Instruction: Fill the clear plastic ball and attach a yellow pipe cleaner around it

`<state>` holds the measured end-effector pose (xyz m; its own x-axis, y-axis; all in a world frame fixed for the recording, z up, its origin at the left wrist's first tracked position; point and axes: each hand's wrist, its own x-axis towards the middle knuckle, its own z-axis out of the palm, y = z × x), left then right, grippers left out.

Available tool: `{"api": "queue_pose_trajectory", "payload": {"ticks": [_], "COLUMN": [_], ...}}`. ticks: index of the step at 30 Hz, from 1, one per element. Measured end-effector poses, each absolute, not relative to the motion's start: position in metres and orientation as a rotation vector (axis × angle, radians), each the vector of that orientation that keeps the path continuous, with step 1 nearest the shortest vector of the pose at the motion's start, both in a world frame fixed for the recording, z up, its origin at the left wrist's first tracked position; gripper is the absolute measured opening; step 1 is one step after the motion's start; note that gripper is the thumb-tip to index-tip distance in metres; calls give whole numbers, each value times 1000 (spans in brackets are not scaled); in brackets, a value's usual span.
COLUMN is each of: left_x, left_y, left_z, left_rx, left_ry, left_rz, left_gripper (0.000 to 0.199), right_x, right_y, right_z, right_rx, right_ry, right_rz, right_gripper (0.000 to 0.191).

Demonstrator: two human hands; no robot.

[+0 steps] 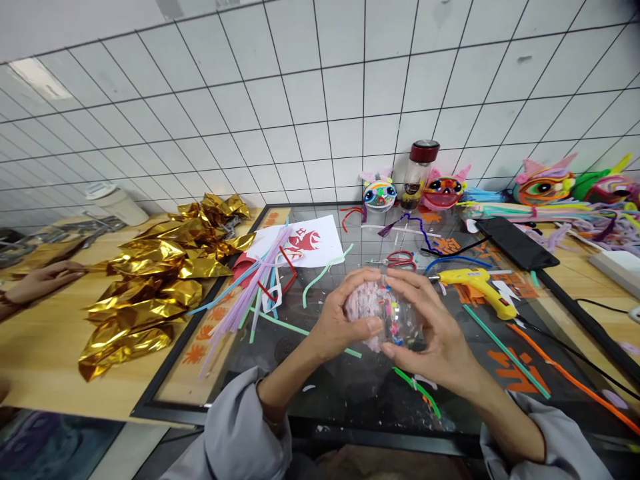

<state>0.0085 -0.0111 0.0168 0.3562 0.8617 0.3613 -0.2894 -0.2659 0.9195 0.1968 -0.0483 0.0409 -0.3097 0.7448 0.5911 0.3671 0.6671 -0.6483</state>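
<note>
Between both hands is a clear plastic ball, part of it covered in pale pink, fuzzy material, with small coloured bits showing through the clear side. My left hand is wrapped round the pinkish side, thumb pressed across the front. On the clear side, my right hand grips with curved fingers above and thumb below. Just beyond the ball lie red-handled scissors. A yellow hot glue gun rests to the right of my right hand. Green pipe cleaner pieces lie on the dark glass below it.
Lilac pipe cleaners lie on the left beside white paper with a red print. Gold foil covers the left table, where another person's hand touches it. Decorated balls, a bottle and a black phone are behind.
</note>
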Motion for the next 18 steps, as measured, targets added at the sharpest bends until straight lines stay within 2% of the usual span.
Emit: {"api": "queue_pose_trajectory", "payload": {"ticks": [8,18], "left_x": [8,8], "left_y": [-9,-10], "left_z": [12,17], "left_rx": [1316,1534], "left_ry": [525,533], "left_rz": [1132,1223], "left_gripper": [64,55], "right_x": [197,198], "right_y": [-50,-50], "right_z": [40,39], "right_rx": [-889,-881], "right_ry": [-1930,-1932], "right_rz": [503,521], "right_gripper": [77,74]}}
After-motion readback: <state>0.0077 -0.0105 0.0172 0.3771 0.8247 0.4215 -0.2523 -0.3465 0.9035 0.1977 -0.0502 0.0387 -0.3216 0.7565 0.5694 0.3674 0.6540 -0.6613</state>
